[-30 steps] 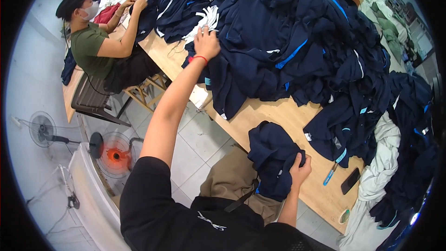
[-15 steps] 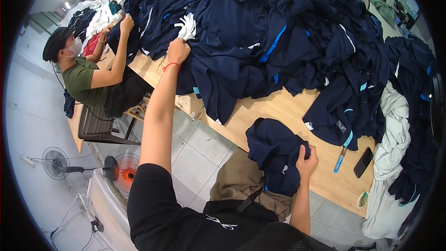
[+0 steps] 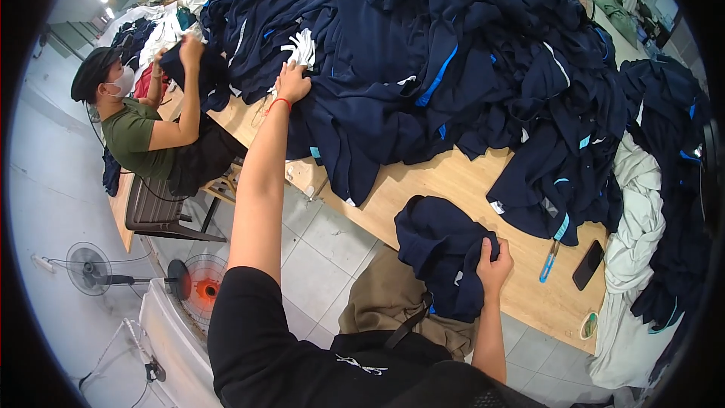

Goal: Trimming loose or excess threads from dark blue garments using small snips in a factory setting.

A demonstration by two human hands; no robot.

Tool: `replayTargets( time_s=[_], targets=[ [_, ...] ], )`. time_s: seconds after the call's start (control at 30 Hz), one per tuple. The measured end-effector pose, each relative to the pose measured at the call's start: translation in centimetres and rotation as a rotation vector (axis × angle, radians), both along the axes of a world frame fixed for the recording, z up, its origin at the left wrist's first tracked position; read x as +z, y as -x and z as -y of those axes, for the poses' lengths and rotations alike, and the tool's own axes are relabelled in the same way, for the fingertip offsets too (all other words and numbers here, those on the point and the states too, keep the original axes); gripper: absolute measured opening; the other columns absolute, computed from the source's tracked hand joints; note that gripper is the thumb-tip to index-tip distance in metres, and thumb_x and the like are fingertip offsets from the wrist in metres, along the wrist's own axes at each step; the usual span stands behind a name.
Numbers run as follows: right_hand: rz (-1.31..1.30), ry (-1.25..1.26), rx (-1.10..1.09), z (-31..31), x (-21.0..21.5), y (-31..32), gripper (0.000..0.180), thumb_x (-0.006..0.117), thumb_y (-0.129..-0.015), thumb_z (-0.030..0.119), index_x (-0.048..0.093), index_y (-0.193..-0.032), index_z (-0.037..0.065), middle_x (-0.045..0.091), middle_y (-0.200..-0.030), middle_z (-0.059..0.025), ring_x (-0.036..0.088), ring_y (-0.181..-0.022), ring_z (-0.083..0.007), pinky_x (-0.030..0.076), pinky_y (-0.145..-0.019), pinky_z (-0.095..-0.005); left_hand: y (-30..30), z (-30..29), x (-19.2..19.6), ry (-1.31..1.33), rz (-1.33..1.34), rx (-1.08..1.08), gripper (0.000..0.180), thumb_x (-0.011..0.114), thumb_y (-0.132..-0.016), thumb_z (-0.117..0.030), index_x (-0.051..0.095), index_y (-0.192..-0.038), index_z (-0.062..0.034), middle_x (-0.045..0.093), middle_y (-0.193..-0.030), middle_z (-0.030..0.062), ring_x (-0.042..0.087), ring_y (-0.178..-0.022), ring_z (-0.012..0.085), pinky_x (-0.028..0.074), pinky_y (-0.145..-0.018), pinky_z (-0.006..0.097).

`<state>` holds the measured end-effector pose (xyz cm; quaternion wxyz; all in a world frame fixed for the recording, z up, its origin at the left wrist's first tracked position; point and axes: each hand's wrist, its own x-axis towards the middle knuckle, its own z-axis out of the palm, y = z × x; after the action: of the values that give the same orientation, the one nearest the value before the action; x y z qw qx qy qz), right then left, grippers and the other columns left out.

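Observation:
My right hand (image 3: 495, 266) grips a folded dark navy garment (image 3: 440, 245) by its right edge, thumb on top. The garment hangs over the table's near edge, above my lap, with a small white label showing. At the far left, my left hand (image 3: 293, 85), with a red string at the wrist, reaches to a bundle of thin white strips (image 3: 303, 49). Its fingers close on the lower end of the strips, though the fingertips are partly hidden. The bundle lies against a large heap of navy garments (image 3: 377, 53) with bright blue trims.
On the wooden table (image 3: 423, 174) lie a blue cutter (image 3: 548, 263), a black phone (image 3: 588, 265) and a tape roll (image 3: 588, 326). Pale cloth (image 3: 633, 234) hangs at the right edge. A seated co-worker (image 3: 140, 121) handles dark cloth at left; a fan (image 3: 202, 285) stands below.
My left hand's fingers have shifted from a fist to reach further up onto the white strips. My right hand keeps its hold on the garment. The co-worker's hands have moved slightly left and down.

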<state>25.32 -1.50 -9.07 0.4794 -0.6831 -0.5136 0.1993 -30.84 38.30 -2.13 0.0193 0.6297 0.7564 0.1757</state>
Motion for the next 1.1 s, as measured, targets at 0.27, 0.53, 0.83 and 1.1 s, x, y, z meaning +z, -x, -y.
replayTargets(
  time_s=[0.27, 0.53, 0.83, 1.1],
  targets=[
    [0.018, 0.011, -0.045, 0.4, -0.2, -0.3, 0.020, 0.077, -0.100, 0.019, 0.070, -0.101, -0.001, 0.075, -0.088, -0.0164, 0.072, -0.080, -0.0293, 0.055, -0.075, -0.0375, -6.9, 0.9, 5.1, -0.915, 0.184, -0.084, 0.083, 0.062, -0.090, -0.007, 0.029, -0.165, 0.0085, 0.022, -0.176, 0.0289, 0.017, -0.166, 0.0413, 0.012, -0.133, 0.056],
    [-0.017, 0.008, 0.001, -0.1, -0.4, 0.3, 0.022, 0.076, -0.101, 0.021, 0.070, -0.102, 0.000, 0.075, -0.087, -0.0173, 0.072, -0.079, -0.0301, 0.055, -0.074, -0.0380, -9.6, 19.2, 5.6, -0.343, 0.286, -0.193, 0.037, 0.078, -0.095, -0.021, 0.073, -0.117, 0.0072, 0.068, -0.140, 0.0244, 0.062, -0.134, 0.0436, 0.049, -0.114, 0.044],
    [-0.055, -0.037, 0.027, 0.9, 2.7, 0.8, 0.020, 0.084, -0.093, 0.013, 0.075, -0.102, -0.002, 0.071, -0.089, -0.0157, 0.067, -0.085, -0.0276, 0.054, -0.079, -0.0363, -23.6, 33.1, 7.0, -0.242, 0.961, -0.537, 0.101, 0.093, -0.081, -0.023, 0.039, -0.164, -0.0021, 0.024, -0.177, 0.0133, 0.045, -0.149, 0.0307, 0.044, -0.114, 0.043],
    [0.217, -0.265, 0.326, 5.4, 18.6, 3.8, 0.028, 0.094, -0.071, 0.013, 0.085, -0.097, 0.011, 0.069, -0.102, -0.0056, 0.057, -0.098, -0.0286, 0.049, -0.083, -0.0395, -34.9, 37.9, 8.7, 0.167, 1.060, -1.257, 0.101, 0.099, -0.068, -0.024, 0.052, -0.154, 0.0018, 0.044, -0.165, 0.0183, 0.047, -0.149, 0.0360, 0.042, -0.119, 0.043]
  ],
)
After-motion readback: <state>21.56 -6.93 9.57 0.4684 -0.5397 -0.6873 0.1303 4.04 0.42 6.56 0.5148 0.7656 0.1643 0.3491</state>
